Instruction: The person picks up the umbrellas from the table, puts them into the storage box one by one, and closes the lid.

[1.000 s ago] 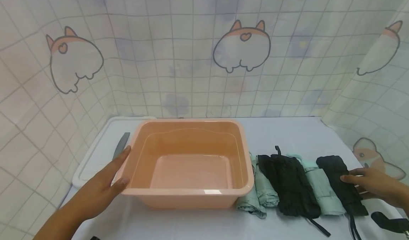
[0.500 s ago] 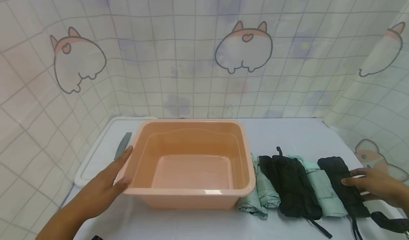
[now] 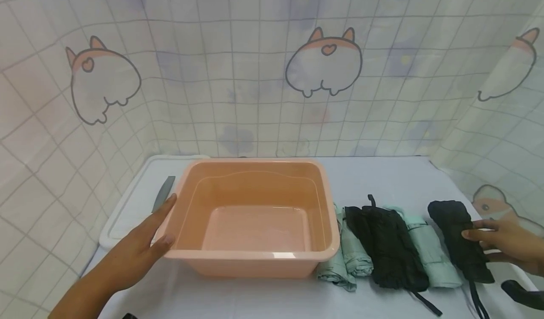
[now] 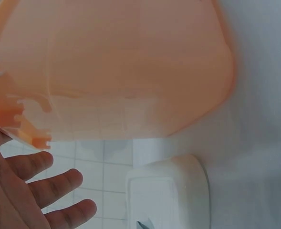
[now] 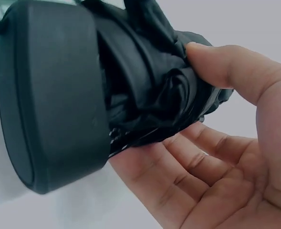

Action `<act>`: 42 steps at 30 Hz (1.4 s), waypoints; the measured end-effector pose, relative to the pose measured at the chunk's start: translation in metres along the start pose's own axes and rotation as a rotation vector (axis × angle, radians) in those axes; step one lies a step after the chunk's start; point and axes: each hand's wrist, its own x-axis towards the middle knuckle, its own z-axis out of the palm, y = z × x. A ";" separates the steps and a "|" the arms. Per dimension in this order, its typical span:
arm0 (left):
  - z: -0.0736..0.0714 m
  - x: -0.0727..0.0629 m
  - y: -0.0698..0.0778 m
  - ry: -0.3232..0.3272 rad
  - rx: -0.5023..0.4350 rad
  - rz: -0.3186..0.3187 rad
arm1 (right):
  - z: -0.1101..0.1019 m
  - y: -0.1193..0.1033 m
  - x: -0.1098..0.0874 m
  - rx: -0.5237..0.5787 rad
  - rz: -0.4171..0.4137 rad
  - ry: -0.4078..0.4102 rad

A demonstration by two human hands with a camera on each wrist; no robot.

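Note:
My right hand [image 3: 507, 243] holds a black folded umbrella [image 3: 456, 239] at the table's right side, with cords trailing from its near end. In the right wrist view, its flat handle end [image 5: 66, 95] faces the camera, the thumb presses on the bunched fabric and the fingers lie beneath. My left hand [image 3: 127, 262] rests against the left rim of the peach plastic basin [image 3: 255, 256], index finger straight along it. Its other fingers [image 4: 59, 188] extend loosely beneath the rim in the left wrist view. No contents show inside the basin.
Right of the basin lie light green rolled fabric bundles [image 3: 433, 257] and another black folded fabric bundle [image 3: 388, 248]. A white tray-like piece [image 3: 131, 205] with a grey blade-shaped item [image 3: 163, 194] stands left of the basin. A patterned curtain [image 3: 238, 97] surrounds the white table.
My right hand has moved slightly right and up with the umbrella, opening a gap from the light green bundle beside it. The left hand and basin hold their place.

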 end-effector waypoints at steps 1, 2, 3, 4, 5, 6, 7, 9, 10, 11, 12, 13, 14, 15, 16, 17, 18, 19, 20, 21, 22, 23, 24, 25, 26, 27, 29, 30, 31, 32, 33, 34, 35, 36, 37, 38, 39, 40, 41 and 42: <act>0.000 0.000 -0.001 0.001 -0.002 0.000 | -0.002 -0.002 0.000 0.003 0.000 0.003; 0.000 -0.001 -0.001 0.000 -0.004 -0.001 | -0.004 -0.003 -0.001 0.002 -0.006 0.003; 0.000 -0.001 -0.001 -0.001 -0.005 -0.002 | -0.005 -0.004 -0.001 0.001 -0.008 0.004; 0.000 -0.001 -0.002 0.000 -0.003 -0.003 | -0.006 -0.005 -0.002 0.001 -0.012 0.002; 0.000 -0.001 -0.002 0.000 -0.002 -0.002 | -0.007 -0.007 -0.002 -0.001 -0.013 0.003; 0.000 -0.001 -0.002 0.000 -0.001 -0.003 | -0.008 -0.008 -0.002 0.005 -0.017 0.006; 0.000 -0.001 -0.002 0.001 0.001 -0.004 | -0.009 -0.009 -0.003 0.007 -0.023 0.006; -0.001 0.000 -0.003 0.002 0.003 -0.006 | -0.010 -0.012 -0.004 0.009 -0.028 0.007; -0.001 0.000 -0.003 0.004 0.002 -0.005 | -0.010 -0.014 -0.004 0.013 -0.036 0.008; -0.001 0.000 -0.003 0.005 0.001 -0.007 | -0.011 -0.015 -0.005 0.015 -0.040 0.008; -0.001 -0.001 -0.003 0.006 -0.002 -0.008 | -0.012 -0.017 -0.005 0.019 -0.048 0.006; -0.001 -0.001 -0.003 0.006 -0.004 -0.008 | -0.012 -0.019 -0.006 0.019 -0.054 0.006; -0.001 -0.001 -0.003 0.006 -0.007 -0.008 | -0.013 -0.021 -0.007 0.021 -0.059 0.004; -0.001 -0.001 -0.004 0.007 -0.011 -0.007 | -0.013 -0.023 -0.008 0.021 -0.066 0.005; -0.001 -0.001 -0.004 0.009 -0.012 -0.007 | -0.013 -0.025 -0.009 0.025 -0.073 0.004; -0.001 -0.002 -0.004 0.010 -0.015 -0.007 | -0.014 -0.027 -0.009 0.027 -0.077 -0.002; -0.001 -0.002 -0.004 0.012 -0.020 -0.004 | -0.013 -0.029 -0.010 0.023 -0.085 -0.001; -0.001 -0.002 -0.004 0.013 -0.022 -0.005 | -0.014 -0.031 -0.010 0.023 -0.088 -0.004; -0.001 -0.003 -0.004 0.014 -0.023 -0.006 | -0.013 -0.032 -0.011 0.022 -0.093 -0.008; -0.001 -0.003 -0.004 0.017 -0.024 -0.009 | -0.013 -0.033 -0.011 0.023 -0.097 -0.008; 0.000 -0.004 -0.004 0.019 -0.024 -0.008 | -0.013 -0.035 -0.011 0.027 -0.104 -0.011; 0.000 -0.004 -0.004 0.018 -0.026 -0.008 | -0.013 -0.036 -0.011 0.033 -0.112 -0.014; 0.000 -0.004 -0.004 0.018 -0.027 -0.008 | -0.013 -0.036 -0.011 0.037 -0.118 -0.015; 0.000 -0.004 -0.004 0.017 -0.028 -0.007 | -0.014 -0.037 -0.011 0.045 -0.124 -0.018; 0.001 -0.003 -0.004 0.015 -0.027 -0.007 | -0.013 -0.038 -0.012 0.051 -0.132 -0.014; 0.001 -0.003 -0.004 0.014 -0.029 -0.005 | -0.013 -0.038 -0.012 0.062 -0.145 -0.012; 0.001 -0.002 -0.003 0.009 -0.031 -0.001 | -0.012 -0.039 -0.014 0.090 -0.173 -0.004; 0.001 -0.002 -0.003 0.007 -0.030 -0.001 | -0.012 -0.040 -0.015 0.103 -0.186 0.001; 0.001 -0.002 -0.002 0.006 -0.029 -0.003 | -0.011 -0.041 -0.016 0.113 -0.202 0.010; 0.001 -0.002 -0.001 0.005 -0.025 -0.007 | -0.010 -0.041 -0.017 0.125 -0.217 0.019; 0.001 -0.002 0.000 0.004 -0.026 -0.006 | -0.010 -0.042 -0.018 0.136 -0.228 0.025; 0.001 -0.002 0.000 0.003 -0.025 -0.009 | -0.009 -0.043 -0.019 0.135 -0.236 0.029; 0.001 -0.002 0.001 0.004 -0.025 -0.010 | -0.009 -0.045 -0.019 0.132 -0.240 0.035; 0.001 -0.002 0.001 0.004 -0.025 -0.011 | -0.008 -0.046 -0.020 0.123 -0.240 0.042; 0.001 -0.002 0.001 0.005 -0.026 -0.010 | -0.006 -0.047 -0.022 0.113 -0.239 0.050; 0.001 -0.002 0.001 0.005 -0.027 -0.009 | -0.005 -0.049 -0.022 0.102 -0.233 0.053; 0.001 -0.001 0.001 0.006 -0.026 -0.008 | -0.004 -0.051 -0.023 0.091 -0.228 0.053; 0.001 -0.001 0.001 0.007 -0.022 -0.009 | -0.003 -0.052 -0.024 0.080 -0.225 0.052; 0.001 -0.001 0.000 0.010 -0.017 -0.008 | -0.002 -0.054 -0.025 0.075 -0.218 0.054; 0.001 -0.001 0.000 0.011 -0.015 -0.006 | -0.001 -0.056 -0.026 0.071 -0.214 0.055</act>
